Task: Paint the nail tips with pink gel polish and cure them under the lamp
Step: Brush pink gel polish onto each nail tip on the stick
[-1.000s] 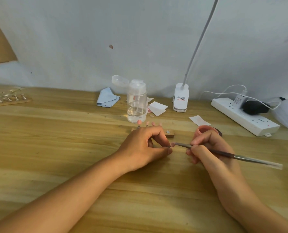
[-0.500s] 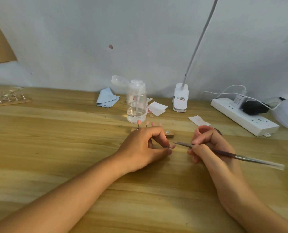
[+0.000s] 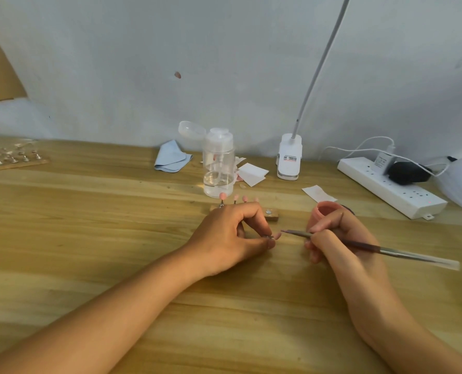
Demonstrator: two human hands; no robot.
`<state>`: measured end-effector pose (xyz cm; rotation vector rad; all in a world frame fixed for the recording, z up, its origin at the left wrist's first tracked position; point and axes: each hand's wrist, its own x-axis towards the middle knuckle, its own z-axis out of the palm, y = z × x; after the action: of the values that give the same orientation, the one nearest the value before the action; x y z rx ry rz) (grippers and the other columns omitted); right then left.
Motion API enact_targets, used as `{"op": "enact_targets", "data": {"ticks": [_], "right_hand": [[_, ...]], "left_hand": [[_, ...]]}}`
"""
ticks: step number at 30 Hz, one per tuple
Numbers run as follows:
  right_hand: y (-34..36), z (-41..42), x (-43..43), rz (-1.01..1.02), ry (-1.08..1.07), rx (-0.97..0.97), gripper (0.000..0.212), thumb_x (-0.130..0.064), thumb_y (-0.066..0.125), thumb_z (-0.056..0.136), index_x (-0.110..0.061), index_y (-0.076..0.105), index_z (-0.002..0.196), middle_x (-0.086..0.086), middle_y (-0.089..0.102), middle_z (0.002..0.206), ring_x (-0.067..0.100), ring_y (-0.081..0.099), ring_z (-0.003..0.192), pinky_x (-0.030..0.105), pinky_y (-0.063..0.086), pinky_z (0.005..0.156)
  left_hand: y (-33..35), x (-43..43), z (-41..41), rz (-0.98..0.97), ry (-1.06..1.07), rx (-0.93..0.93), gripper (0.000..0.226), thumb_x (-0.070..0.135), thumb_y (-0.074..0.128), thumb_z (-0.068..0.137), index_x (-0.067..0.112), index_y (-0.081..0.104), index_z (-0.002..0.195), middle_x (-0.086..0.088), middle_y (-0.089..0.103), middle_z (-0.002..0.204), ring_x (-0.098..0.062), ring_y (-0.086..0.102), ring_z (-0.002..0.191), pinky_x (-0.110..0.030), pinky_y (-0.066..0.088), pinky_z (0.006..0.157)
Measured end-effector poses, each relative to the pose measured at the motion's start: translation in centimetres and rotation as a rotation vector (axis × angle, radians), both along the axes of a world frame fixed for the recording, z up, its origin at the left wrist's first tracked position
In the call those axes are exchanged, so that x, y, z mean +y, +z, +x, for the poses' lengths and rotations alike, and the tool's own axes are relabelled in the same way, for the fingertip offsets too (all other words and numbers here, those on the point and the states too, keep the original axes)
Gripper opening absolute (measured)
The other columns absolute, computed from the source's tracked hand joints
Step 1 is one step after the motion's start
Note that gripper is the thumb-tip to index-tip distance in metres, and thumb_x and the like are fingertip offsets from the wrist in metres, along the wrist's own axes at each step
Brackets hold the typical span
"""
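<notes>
**Holding one tip for paint: handling notes**

Head view, the only view given:

- Left hand (image 3: 229, 236) is rested on the table (image 3: 89, 238). A single nail tip (image 3: 277, 235) is pinched between thumb and forefinger, apparently by a small metal stem under it. The tip pokes out to the right, just clear of the fingers.
- Right hand (image 3: 332, 238) is closed round the brush (image 3: 372, 248) in a pen grip, held near the bristle end. The bristles are pointed at the tip and sit just beside it. Contact cannot be confirmed.
- Pink gel pot (image 3: 325, 210) is partly hidden behind the right hand.
- Other pink tips (image 3: 223, 196) are seen standing behind the left hand, next to a wooden block (image 3: 271, 215).
- Lamp base (image 3: 289, 157) is clipped at the table's far edge. Its head is out of frame.

Handling, judged:

- The tip is expected to be very light, thin, stiff plastic that is easily flicked away.
- Wet gel is smeared by any touch, so the tip should be held by the stem only and the painted face left untouched.
- Light brush pressure is advised.
</notes>
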<state>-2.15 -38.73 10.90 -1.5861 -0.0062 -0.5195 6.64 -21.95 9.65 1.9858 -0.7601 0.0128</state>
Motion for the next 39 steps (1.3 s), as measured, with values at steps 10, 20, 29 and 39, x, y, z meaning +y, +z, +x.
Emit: {"op": "enact_targets", "data": {"ticks": [10, 20, 29, 39], "right_hand": [[0.2, 0.6, -0.4, 0.091, -0.047, 0.041, 0.025, 0.019, 0.046, 0.087, 0.0, 0.048, 0.07, 0.027, 0.051, 0.09, 0.018, 0.048, 0.051, 0.021, 0.041, 0.047], [-0.3, 0.2, -0.3, 0.049, 0.022, 0.027, 0.019, 0.011, 0.054, 0.088, -0.002, 0.052, 0.074, -0.002, 0.058, 0.068, 0.013, 0.053, 0.061, 0.017, 0.043, 0.054], [0.1, 0.8, -0.4, 0.05, -0.029, 0.063, 0.028, 0.018, 0.051, 0.087, -0.005, 0.052, 0.071, 0.015, 0.057, 0.073, 0.014, 0.052, 0.049, 0.021, 0.044, 0.051], [-0.1, 0.6, -0.3, 0.019, -0.035, 0.06, 0.025, 0.014, 0.055, 0.086, -0.006, 0.054, 0.07, 0.006, 0.061, 0.058, 0.018, 0.052, 0.055, 0.023, 0.045, 0.056]], "left_hand": [[-0.1, 0.0, 0.0, -0.023, -0.009, 0.002, 0.016, 0.022, 0.083, 0.078, 0.022, 0.066, 0.076, 0.028, 0.064, 0.076, -0.003, 0.034, 0.043, -0.012, 0.027, 0.046], [-0.1, 0.0, 0.1, -0.036, -0.021, 0.004, 0.013, 0.016, 0.081, 0.079, 0.013, 0.069, 0.081, 0.03, 0.063, 0.07, -0.003, 0.033, 0.044, -0.013, 0.027, 0.046], [0.0, 0.0, 0.0, -0.059, -0.035, 0.056, 0.011, 0.015, 0.081, 0.08, 0.013, 0.07, 0.081, 0.025, 0.071, 0.078, -0.002, 0.032, 0.044, -0.011, 0.027, 0.044], [0.2, 0.1, -0.1, -0.046, -0.041, 0.062, 0.011, 0.016, 0.081, 0.08, 0.021, 0.071, 0.078, 0.021, 0.074, 0.085, 0.0, 0.034, 0.042, -0.009, 0.028, 0.045]]}}
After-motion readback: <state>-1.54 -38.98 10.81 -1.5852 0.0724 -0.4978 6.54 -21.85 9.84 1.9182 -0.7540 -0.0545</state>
